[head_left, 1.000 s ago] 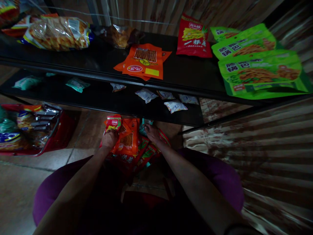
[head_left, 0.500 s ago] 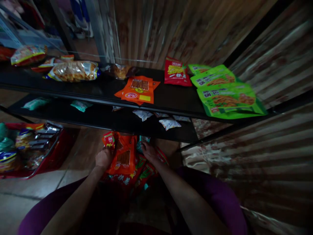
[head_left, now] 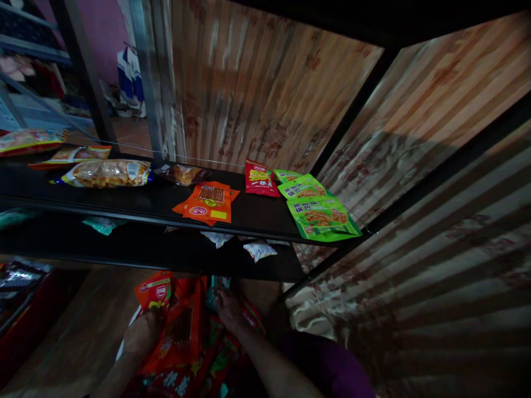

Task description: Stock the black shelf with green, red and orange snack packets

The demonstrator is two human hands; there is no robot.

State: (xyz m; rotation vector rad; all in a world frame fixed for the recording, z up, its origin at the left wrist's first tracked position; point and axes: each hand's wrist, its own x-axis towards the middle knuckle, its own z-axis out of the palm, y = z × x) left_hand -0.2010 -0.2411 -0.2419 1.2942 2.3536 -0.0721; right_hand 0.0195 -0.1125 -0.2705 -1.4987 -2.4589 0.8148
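Observation:
Low in the view my left hand (head_left: 141, 337) is closed on orange snack packets (head_left: 176, 326), a small red-and-orange one (head_left: 155, 287) sticking up above it. My right hand (head_left: 228, 309) rests on a heap of red and green packets (head_left: 215, 354) on the floor under the shelves, fingers bent down into it. Whether it holds one is hidden. Both forearms come up from the bottom edge.
A black shelf (head_left: 136, 202) holds orange packets (head_left: 206, 202), a red bag (head_left: 260, 178), green bags (head_left: 319, 213) and a clear snack bag (head_left: 105, 172). The lower shelf (head_left: 166, 254) carries small white sachets (head_left: 259, 250). A red basket (head_left: 16, 309) stands at left; corrugated wall at right.
The view has tilted upward, so shelves and hands sit lower in the frame. My left hand has lifted the orange packets slightly; my right hand stays on the heap.

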